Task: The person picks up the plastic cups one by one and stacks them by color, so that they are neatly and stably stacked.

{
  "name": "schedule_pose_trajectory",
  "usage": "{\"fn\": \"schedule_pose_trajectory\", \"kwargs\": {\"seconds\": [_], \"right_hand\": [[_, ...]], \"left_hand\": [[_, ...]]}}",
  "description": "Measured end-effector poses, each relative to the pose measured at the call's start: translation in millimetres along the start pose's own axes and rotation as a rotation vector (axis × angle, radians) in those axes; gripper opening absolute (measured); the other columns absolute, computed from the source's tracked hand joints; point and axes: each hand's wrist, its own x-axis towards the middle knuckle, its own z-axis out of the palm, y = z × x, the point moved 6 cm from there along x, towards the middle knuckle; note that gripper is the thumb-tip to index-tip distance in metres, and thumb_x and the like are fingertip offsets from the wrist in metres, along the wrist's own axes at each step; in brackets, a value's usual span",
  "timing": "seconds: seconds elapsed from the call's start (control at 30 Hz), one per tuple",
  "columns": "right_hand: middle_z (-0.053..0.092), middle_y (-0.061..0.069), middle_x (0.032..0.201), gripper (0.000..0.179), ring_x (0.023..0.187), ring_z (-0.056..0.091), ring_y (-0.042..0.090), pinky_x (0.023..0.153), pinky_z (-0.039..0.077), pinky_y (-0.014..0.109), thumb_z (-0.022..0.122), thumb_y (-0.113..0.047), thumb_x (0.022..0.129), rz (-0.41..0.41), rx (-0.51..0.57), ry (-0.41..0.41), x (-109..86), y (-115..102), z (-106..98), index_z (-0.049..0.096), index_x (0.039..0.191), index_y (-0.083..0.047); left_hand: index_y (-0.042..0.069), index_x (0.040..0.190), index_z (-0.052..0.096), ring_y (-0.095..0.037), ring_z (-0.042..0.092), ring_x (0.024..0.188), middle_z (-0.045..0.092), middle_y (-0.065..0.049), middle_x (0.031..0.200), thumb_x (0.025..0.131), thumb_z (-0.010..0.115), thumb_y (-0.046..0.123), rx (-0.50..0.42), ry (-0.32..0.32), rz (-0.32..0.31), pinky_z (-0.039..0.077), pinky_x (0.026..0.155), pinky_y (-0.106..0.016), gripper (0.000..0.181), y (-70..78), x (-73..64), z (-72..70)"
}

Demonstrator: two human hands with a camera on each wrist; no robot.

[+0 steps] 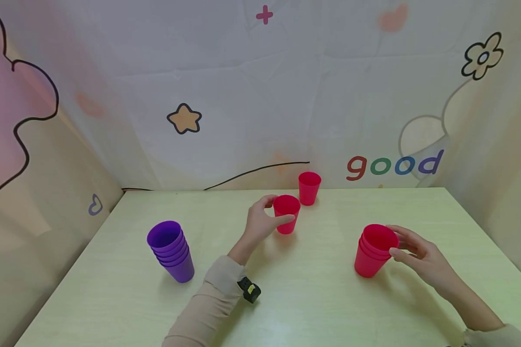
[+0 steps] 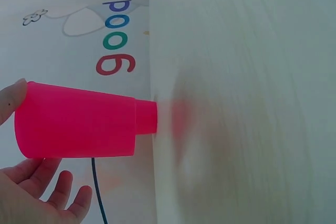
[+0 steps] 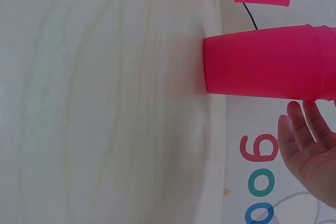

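My left hand (image 1: 262,221) grips a single red cup (image 1: 286,214) by its upper part, thumb on the near side and fingers behind. In the left wrist view this cup (image 2: 79,121) is upright with its base a little above the table. My right hand (image 1: 423,260) holds the rim of a nested stack of red cups (image 1: 371,260) between thumb and fingertips. That stack (image 3: 257,64) stands on the table in the right wrist view; the thumb is hidden there. Behind the left hand's cup, another red cup (image 1: 309,188) stands near the back edge.
A nested stack of several purple cups (image 1: 178,262) stands on the left of the pale wooden table (image 1: 312,299). A printed curtain (image 1: 252,106) hangs behind the table's far edge. The left sleeve carries a small black device (image 1: 249,290).
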Motion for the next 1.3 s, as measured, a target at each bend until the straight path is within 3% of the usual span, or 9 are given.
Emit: {"fn": "schedule_pose_trajectory", "kwargs": {"seconds": [0.33,1.0,1.3], "right_hand": [[0.049,-0.023,0.111,0.052,0.095,0.053,-0.003,0.072,0.053,0.028,0.057,-0.011,0.089,-0.002,0.003,-0.003,-0.4,0,0,0.036,0.137,-0.006],[0.049,-0.024,0.111,0.053,0.095,0.053,-0.003,0.072,0.053,0.029,0.058,-0.011,0.089,-0.004,0.002,-0.004,-0.6,-1,0,0.035,0.137,-0.007],[0.049,-0.024,0.111,0.053,0.094,0.053,-0.003,0.072,0.053,0.029,0.057,-0.011,0.089,-0.005,-0.001,-0.001,-0.7,-2,0,0.036,0.137,-0.007]], "left_hand": [[0.018,0.121,0.054,-0.022,0.047,0.108,0.055,0.003,0.112,0.067,0.080,0.028,-0.021,-0.036,0.053,0.048,0.079,-0.035,0.060,17.8,-6.2,7.8],[0.016,0.124,0.053,-0.012,0.050,0.100,0.056,0.008,0.108,0.069,0.079,0.024,-0.023,-0.117,0.232,0.047,0.081,-0.034,0.062,69.7,-26.3,18.5],[0.019,0.123,0.053,-0.017,0.051,0.098,0.055,0.007,0.110,0.068,0.080,0.020,-0.055,-0.161,0.291,0.049,0.070,-0.025,0.062,89.2,-35.9,23.5]]}}
